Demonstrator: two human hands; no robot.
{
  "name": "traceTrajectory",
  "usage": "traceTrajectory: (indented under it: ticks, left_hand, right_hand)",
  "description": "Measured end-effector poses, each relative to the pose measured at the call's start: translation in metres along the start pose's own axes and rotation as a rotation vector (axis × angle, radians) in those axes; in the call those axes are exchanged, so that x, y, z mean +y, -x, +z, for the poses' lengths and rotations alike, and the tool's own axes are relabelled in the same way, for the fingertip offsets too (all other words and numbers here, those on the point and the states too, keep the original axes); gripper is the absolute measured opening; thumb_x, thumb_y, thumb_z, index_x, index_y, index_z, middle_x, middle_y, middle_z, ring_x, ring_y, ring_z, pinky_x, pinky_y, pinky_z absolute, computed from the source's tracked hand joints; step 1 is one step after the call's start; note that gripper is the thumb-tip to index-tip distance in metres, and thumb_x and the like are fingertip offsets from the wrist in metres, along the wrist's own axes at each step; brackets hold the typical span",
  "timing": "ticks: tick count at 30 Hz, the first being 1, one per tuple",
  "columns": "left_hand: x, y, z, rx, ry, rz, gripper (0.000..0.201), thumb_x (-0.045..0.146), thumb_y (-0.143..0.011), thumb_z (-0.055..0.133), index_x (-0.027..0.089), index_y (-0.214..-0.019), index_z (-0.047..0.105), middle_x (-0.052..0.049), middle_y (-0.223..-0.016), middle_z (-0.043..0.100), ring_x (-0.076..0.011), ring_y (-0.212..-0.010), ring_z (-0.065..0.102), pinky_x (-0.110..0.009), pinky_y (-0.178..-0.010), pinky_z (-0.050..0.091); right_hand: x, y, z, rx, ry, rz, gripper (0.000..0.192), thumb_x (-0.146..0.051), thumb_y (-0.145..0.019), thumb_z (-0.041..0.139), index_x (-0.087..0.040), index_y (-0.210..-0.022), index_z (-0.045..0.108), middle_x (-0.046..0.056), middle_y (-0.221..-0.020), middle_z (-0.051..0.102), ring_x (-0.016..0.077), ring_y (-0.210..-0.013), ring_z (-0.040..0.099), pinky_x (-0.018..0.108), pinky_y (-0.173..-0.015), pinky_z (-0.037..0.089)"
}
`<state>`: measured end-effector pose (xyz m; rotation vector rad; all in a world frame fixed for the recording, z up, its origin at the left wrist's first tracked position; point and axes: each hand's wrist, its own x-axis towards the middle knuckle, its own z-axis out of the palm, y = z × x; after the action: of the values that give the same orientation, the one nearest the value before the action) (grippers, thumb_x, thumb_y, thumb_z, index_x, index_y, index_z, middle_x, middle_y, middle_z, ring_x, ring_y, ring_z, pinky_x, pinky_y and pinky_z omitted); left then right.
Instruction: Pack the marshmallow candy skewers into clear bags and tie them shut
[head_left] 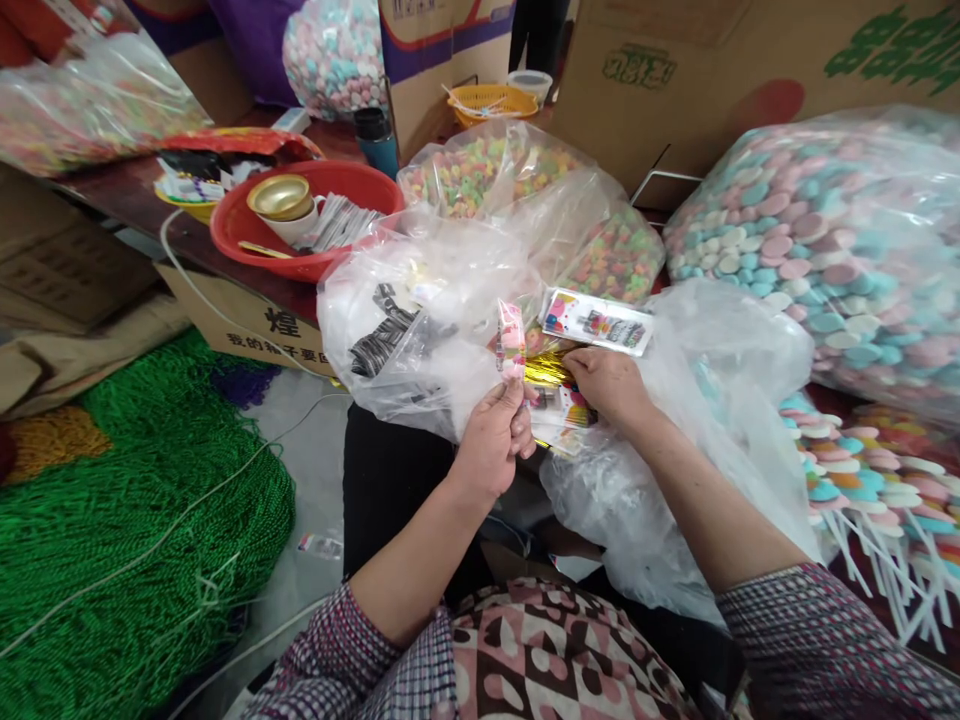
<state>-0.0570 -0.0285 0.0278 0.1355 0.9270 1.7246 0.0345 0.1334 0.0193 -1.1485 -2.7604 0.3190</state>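
Observation:
My left hand (491, 440) is closed, its thumb and fingers pinching the lower end of a small printed plastic bag (511, 340) held upright, pink inside. My right hand (611, 385) is closed, fingers curled down at the end of a bundle of shiny gold twist ties (546, 368). Whatever it may grip is hidden behind the fingers. Under the ties lie colourfully printed packets (559, 405). Just above my right hand rests a stack of flat printed bags (598, 322). A clear plastic bag (450, 260) with black-and-silver strips stands left of my hands.
Behind sit clear bags of small colourful pieces (495, 170) and a large bag of pastel discs (810, 240). A red basin (307, 262) holds bowls and strips. White-stemmed pieces (885, 480) lie right. Green cords (150, 520) pile up at left, with a white cable (225, 480) across them.

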Motion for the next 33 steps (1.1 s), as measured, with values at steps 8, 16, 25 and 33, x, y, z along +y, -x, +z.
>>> traceTrajectory:
  ticks: [8,16,25,33]
  left_hand:
    - [-0.004,-0.002,0.002,0.014,-0.03,-0.004,0.041,0.054,-0.077,0.074,0.017,-0.077,0.055,0.012,-0.044,0.034,-0.0013,-0.031,0.026,-0.014,-0.035,0.027]
    - [-0.009,-0.004,0.001,0.025,-0.053,-0.002,0.041,0.054,-0.077,0.074,0.017,-0.077,0.056,0.012,-0.044,0.034,-0.0012,-0.031,0.026,-0.015,-0.035,0.026]
    - [-0.011,-0.005,0.001,0.043,-0.066,-0.023,0.04,0.053,-0.079,0.072,0.017,-0.077,0.056,0.012,-0.043,0.033,-0.0015,-0.03,0.026,-0.015,-0.035,0.025]
    - [-0.013,-0.005,0.001,0.058,-0.122,-0.027,0.04,0.055,-0.079,0.071,0.017,-0.078,0.056,0.012,-0.044,0.033,-0.0016,-0.031,0.024,-0.015,-0.035,0.024]
  right_hand:
    - [0.006,0.009,-0.002,0.088,-0.174,0.071,0.031,-0.025,-0.086,0.045,-0.021,-0.071,0.072,0.003,-0.073,0.073,0.019,-0.07,0.062,0.027,-0.061,0.038]
    - [0.008,0.009,0.005,0.148,-0.281,0.156,0.023,-0.025,-0.083,0.048,-0.019,-0.077,0.07,0.005,-0.073,0.072,0.0196,-0.068,0.062,0.029,-0.064,0.041]
    - [0.004,0.01,0.011,0.184,-0.4,0.194,0.01,-0.021,-0.075,0.053,-0.02,-0.075,0.063,0.006,-0.075,0.07,0.0205,-0.07,0.061,0.031,-0.067,0.043]
    - [-0.004,0.021,-0.012,0.286,-0.634,0.214,0.009,-0.026,-0.079,0.049,-0.021,-0.081,0.056,0.003,-0.076,0.07,0.0152,-0.06,0.059,0.029,-0.061,0.047]
